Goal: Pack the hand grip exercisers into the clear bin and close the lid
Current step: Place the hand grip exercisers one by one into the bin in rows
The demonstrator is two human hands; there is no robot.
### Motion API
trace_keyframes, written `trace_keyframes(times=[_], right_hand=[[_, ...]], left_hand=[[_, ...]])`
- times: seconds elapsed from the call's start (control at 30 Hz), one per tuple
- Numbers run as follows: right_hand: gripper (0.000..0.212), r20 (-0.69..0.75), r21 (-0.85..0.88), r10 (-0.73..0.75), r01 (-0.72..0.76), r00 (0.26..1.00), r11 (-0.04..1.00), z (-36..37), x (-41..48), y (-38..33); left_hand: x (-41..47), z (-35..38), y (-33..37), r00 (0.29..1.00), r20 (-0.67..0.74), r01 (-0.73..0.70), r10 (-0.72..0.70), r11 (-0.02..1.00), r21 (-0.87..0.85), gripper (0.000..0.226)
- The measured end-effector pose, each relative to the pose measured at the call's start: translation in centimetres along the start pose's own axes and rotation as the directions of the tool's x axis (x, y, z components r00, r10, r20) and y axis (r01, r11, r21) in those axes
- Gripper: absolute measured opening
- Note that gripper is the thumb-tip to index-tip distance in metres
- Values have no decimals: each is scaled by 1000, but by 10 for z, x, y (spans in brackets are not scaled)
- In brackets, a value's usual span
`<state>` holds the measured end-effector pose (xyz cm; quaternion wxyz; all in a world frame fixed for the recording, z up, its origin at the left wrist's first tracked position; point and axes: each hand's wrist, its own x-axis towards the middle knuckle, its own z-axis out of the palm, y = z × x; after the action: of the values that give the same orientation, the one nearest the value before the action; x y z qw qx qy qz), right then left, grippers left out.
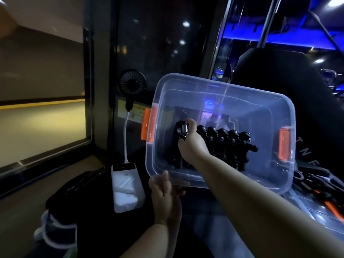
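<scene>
1. The clear bin [219,86] was tilted with its open top facing the viewer and had no lid on it.
2. A black bag [74,187] lay on the dark surface, well to the left of the bin and lower in view.
3. A row of black hand grip exercisers [229,144] stood side by side inside the bin, along its bottom, reaching towards the bin's right end.
4. A white power bank [126,187] lay just left of the bin's near left corner.
5. The left hand [165,192] gripped the bin's near rim at that left corner, fingers curled beneath it.
6. The right hand [191,144] reached inside the bin, its fingers wrapped round one exerciser.
7. More black exercisers [312,179] lay outside, just right of the bin's near right corner.
8. A small black fan [132,83] stood left of the bin's far corner, on a white stalk rising from the power bank.
9. Orange latches sat on the bin's left end [148,125] and right end [284,145].
10. The gripped exerciser [181,130], its metal spring showing, was at the left end of the row inside the bin.
</scene>
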<state>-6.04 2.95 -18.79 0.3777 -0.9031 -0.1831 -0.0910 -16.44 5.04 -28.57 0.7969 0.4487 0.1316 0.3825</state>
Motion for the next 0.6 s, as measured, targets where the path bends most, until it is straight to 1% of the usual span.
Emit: trace_keyframes(times=[0.07, 0.17, 0.2, 0.27, 0.33, 0.4, 0.43, 0.5, 0.6], right_hand=[[69, 13, -55, 3, -3, 1000, 998, 6, 6, -6], [67, 15, -173, -17, 19, 1000, 985, 15, 15, -11], [67, 18, -221, -23, 27, 1000, 975, 18, 18, -12], [64, 18, -294, -45, 48, 999, 954, 23, 25, -13], [52, -1, -370, -72, 67, 997, 926, 24, 32, -12], [41, -26, -495, -119, 90, 993, 864, 22, 38, -10], [39, -35, -571, -158, 110, 987, 814, 20, 41, -9], [43, -36, -697, -234, 143, 972, 703, 18, 47, -4], [48, -47, -787, -347, 179, 937, 591, 17, 54, 3]], left_hand=[[1, -2, -3, 999, 14, -42, 42, 999, 9, 27], [2, -3, -8, 997, 32, -75, 75, 997, 17, 47], [3, -3, -9, 996, 38, -82, 81, 996, 20, 51], [2, -4, -11, 996, 36, -84, 84, 996, 12, 46], [2, -5, -11, 997, 27, -77, 77, 997, -11, 41], [1, -6, -10, 998, 22, -61, 62, 997, -43, 39], [1, -5, -9, 998, 22, -52, 54, 997, -51, 37], [1, -5, -8, 999, 21, -35, 36, 998, -48, 27], [2, -4, -6, 1000, -4, -29, 29, 999, -20, 16]])
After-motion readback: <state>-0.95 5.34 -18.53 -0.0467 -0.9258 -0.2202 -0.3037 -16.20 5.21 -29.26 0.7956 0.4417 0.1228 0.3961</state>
